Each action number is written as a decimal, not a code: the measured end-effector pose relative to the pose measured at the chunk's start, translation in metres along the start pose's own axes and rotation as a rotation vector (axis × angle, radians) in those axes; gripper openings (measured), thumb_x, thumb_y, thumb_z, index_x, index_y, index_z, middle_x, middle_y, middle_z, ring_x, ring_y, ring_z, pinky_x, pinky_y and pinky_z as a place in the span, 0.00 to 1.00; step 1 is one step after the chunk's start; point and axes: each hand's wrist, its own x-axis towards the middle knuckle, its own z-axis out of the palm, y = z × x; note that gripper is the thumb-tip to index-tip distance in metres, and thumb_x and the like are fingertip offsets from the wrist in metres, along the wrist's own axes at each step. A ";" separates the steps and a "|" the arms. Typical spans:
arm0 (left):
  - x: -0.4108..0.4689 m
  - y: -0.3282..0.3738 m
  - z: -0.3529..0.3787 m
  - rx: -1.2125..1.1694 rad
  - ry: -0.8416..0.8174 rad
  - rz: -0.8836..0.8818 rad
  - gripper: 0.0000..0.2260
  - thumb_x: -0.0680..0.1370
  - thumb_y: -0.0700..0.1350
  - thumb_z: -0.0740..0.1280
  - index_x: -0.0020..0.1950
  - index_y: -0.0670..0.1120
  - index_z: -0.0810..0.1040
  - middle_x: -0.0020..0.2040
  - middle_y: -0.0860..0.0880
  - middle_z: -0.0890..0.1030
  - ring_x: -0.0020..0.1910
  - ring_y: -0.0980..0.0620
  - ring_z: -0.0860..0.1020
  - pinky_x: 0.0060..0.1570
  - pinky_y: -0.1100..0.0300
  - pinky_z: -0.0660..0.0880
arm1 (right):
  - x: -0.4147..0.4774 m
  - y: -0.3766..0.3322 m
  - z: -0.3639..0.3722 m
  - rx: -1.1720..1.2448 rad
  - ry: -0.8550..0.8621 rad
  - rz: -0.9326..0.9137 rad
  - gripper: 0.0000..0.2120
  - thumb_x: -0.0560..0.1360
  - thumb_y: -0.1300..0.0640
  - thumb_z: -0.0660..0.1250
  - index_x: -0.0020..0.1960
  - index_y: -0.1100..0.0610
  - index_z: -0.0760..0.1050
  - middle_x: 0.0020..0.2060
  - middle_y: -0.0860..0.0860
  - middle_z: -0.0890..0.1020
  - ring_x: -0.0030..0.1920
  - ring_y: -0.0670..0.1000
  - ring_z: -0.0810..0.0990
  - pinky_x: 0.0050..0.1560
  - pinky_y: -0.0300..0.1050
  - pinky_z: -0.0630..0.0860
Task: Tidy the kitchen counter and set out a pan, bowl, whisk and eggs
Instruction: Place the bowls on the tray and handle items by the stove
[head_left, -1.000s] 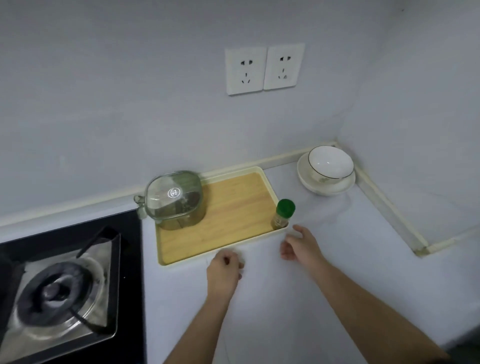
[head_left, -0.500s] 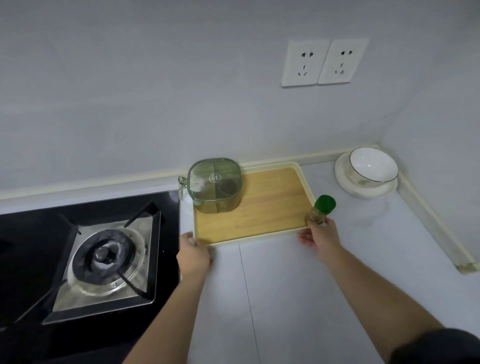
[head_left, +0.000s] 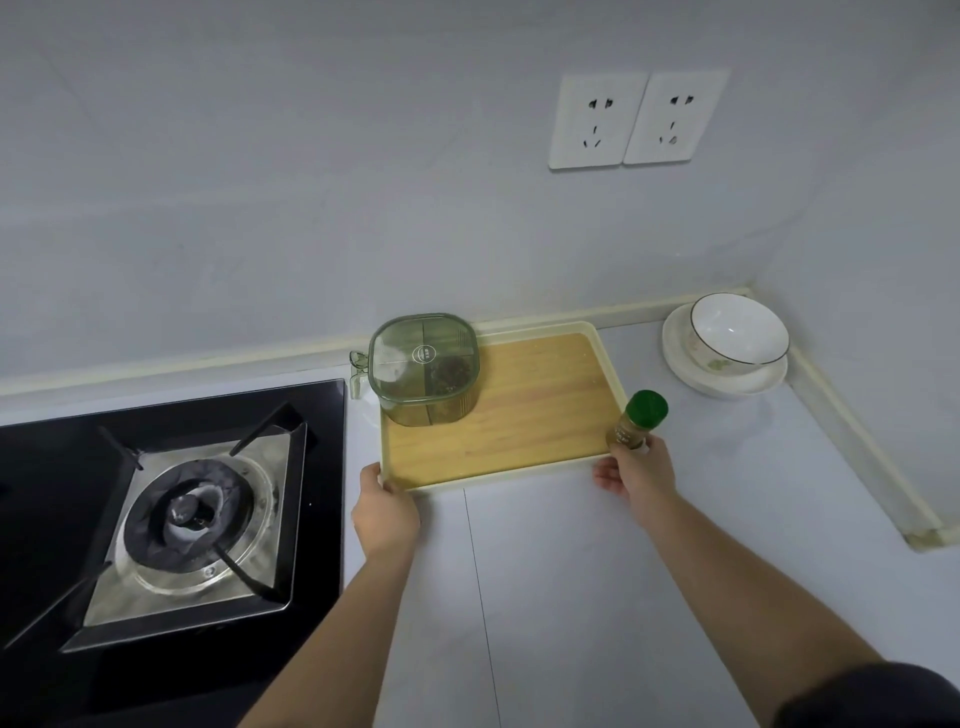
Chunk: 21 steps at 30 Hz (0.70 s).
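A cream-rimmed tray (head_left: 519, 480) with a wooden floor lies on the grey counter against the back wall. My left hand (head_left: 387, 512) grips its near left corner. My right hand (head_left: 639, 475) holds the near right corner, thumb along the front rim and fingers against the base of a green-capped spice bottle (head_left: 636, 421) standing there. A green lidded seasoning box (head_left: 423, 369) sits in the tray's far left corner. A white bowl (head_left: 737, 335) rests on a white plate (head_left: 727, 387) in the counter's far right corner. No pan, whisk or eggs are in view.
A black gas hob with a steel burner (head_left: 192, 514) fills the left side, close to the tray's left edge. Two wall sockets (head_left: 639, 119) sit above the tray. A raised cream strip (head_left: 857, 441) borders the counter on the right.
One second ago both hands lay on the counter in front of the tray. They have spread apart and taken hold of its two near corners. The tray's contents have not shifted.
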 end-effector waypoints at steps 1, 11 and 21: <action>-0.002 0.001 0.002 -0.004 -0.005 -0.002 0.17 0.78 0.39 0.51 0.64 0.49 0.69 0.42 0.38 0.80 0.44 0.38 0.78 0.42 0.50 0.77 | 0.001 -0.001 -0.003 0.000 0.005 -0.002 0.12 0.77 0.63 0.64 0.59 0.56 0.67 0.35 0.60 0.80 0.31 0.56 0.79 0.37 0.50 0.81; -0.022 0.027 0.032 -0.022 -0.093 -0.025 0.17 0.75 0.35 0.51 0.60 0.49 0.68 0.42 0.42 0.77 0.44 0.39 0.78 0.44 0.48 0.79 | 0.020 -0.015 -0.039 -0.013 0.065 -0.030 0.12 0.76 0.67 0.62 0.57 0.56 0.67 0.34 0.59 0.79 0.32 0.55 0.79 0.41 0.53 0.81; -0.030 0.035 0.061 -0.039 -0.118 -0.052 0.20 0.74 0.35 0.50 0.62 0.49 0.68 0.46 0.38 0.80 0.47 0.37 0.79 0.40 0.53 0.75 | 0.033 -0.025 -0.063 -0.029 0.059 -0.048 0.12 0.77 0.67 0.61 0.60 0.60 0.69 0.34 0.59 0.77 0.32 0.54 0.78 0.28 0.42 0.80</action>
